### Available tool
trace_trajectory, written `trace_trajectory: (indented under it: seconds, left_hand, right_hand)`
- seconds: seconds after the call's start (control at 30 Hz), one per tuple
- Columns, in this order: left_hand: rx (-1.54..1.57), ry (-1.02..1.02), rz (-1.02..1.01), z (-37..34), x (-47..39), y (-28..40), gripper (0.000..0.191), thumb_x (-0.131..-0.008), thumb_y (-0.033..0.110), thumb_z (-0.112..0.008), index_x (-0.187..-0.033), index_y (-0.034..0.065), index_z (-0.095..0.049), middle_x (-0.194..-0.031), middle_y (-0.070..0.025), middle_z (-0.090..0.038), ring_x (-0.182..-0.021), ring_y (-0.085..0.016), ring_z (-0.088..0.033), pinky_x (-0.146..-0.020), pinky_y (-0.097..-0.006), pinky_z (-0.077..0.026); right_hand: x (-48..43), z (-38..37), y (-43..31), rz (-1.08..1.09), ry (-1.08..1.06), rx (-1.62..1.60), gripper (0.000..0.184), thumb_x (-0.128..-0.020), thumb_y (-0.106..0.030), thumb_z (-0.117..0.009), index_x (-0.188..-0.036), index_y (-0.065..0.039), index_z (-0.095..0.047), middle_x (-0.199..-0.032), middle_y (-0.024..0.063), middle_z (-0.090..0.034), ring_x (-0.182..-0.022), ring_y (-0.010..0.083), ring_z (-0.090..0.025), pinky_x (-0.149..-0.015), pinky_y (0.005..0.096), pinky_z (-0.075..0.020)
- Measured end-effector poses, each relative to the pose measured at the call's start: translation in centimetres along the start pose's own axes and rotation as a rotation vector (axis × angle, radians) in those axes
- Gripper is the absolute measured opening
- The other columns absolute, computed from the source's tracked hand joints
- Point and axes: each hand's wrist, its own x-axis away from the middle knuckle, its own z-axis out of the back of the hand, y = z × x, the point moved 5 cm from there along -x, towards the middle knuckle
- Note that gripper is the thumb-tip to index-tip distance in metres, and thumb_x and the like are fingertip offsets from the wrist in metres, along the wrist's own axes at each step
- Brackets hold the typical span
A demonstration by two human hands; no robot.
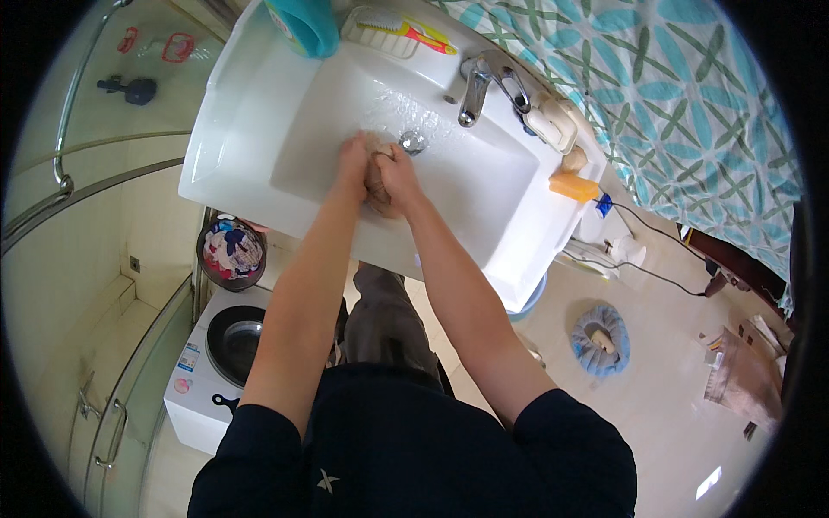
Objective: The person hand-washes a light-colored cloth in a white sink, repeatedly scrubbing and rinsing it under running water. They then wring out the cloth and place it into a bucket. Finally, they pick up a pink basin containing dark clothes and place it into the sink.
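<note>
Both of my hands are low in the white washbasin point(304, 149), just left of the metal drain stopper point(412, 141). My left hand point(353, 165) grips one side of a bunched, tan fabric item point(375, 178) that looks wet. From the other side, my right hand point(397, 173) is closed on the same fabric. Its exact kind cannot be made out, since fingers cover much of it. Shallow rippling water lies in the basin beyond my hands. The chrome faucet point(476, 97) stands at the basin's back right.
A teal bottle point(304, 26) and a brush point(382, 22) on a soap tray sit along the back rim. Toward the right are a soap dish point(550, 126) and an orange sponge point(574, 186). A laundry basket point(259, 275) and a top-loading white washing machine point(194, 388) stand at left.
</note>
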Motion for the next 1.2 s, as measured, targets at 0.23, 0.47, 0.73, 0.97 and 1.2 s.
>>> trace_trajectory:
  seconds: [0.23, 0.47, 0.73, 0.97, 1.2]
  left_hand:
    - [-0.023, -0.254, 0.080, -1.7, 0.5, 1.9, 0.042, -0.102, 0.046, -0.059, -0.120, 0.0090, -0.062, -0.114, -0.0082, -0.065, -0.104, -0.025, -0.065, -0.088, -0.0395, -0.055]
    - [-0.091, -0.402, 0.052, -5.3, 9.7, 4.8, 0.038, -0.095, 0.018, -0.072, -0.127, 0.0005, -0.061, -0.115, -0.0098, -0.067, -0.102, -0.021, -0.066, -0.083, -0.0352, -0.057]
    - [-1.690, 0.009, -0.368, -4.5, 9.7, 14.5, 0.060, -0.087, 0.026, -0.080, -0.138, 0.0058, -0.054, -0.133, -0.0165, -0.060, -0.126, -0.033, -0.057, -0.103, -0.0481, -0.048]
    - [-2.040, 0.015, -0.825, -3.9, 8.3, 7.5, 0.054, -0.088, 0.031, -0.076, -0.135, 0.0128, -0.058, -0.126, -0.0120, -0.062, -0.123, -0.033, -0.056, -0.101, -0.0533, -0.046]
    - [-1.822, -0.016, -0.912, -2.7, 4.7, 7.4, 0.039, -0.085, 0.014, -0.073, -0.122, 0.0129, -0.064, -0.112, -0.0108, -0.063, -0.111, -0.033, -0.060, -0.090, -0.0495, -0.051]
  right_hand:
    - [5.1, -0.8, -3.3, 0.097, 0.191, 0.127, 0.035, -0.100, -0.036, -0.064, -0.100, -0.001, -0.065, -0.084, 0.0058, -0.066, -0.077, 0.0146, -0.061, -0.073, 0.0352, -0.0523]
    - [-0.9, 8.5, 0.2, -0.204, 0.555, -0.497, 0.045, -0.102, -0.041, -0.063, -0.117, 0.001, -0.066, -0.111, 0.0127, -0.070, -0.097, 0.0244, -0.067, -0.084, 0.0406, -0.0548]
    - [4.6, 13.4, -2.0, -0.166, 0.150, -0.364, 0.039, -0.085, -0.018, -0.083, -0.115, -0.008, -0.060, -0.107, 0.0071, -0.064, -0.099, 0.0223, -0.066, -0.088, 0.0384, -0.0555]
    - [1.3, 5.9, 0.9, 0.361, 0.208, 0.693, 0.035, -0.078, -0.008, -0.085, -0.106, -0.011, -0.064, -0.110, 0.0132, -0.062, -0.105, 0.0285, -0.065, -0.088, 0.0418, -0.0550]
    - [1.0, 6.9, 1.4, 0.066, 0.288, 0.591, 0.037, -0.084, -0.017, -0.081, -0.117, -0.010, -0.066, -0.115, 0.0118, -0.066, -0.105, 0.0256, -0.066, -0.085, 0.0383, -0.0551]
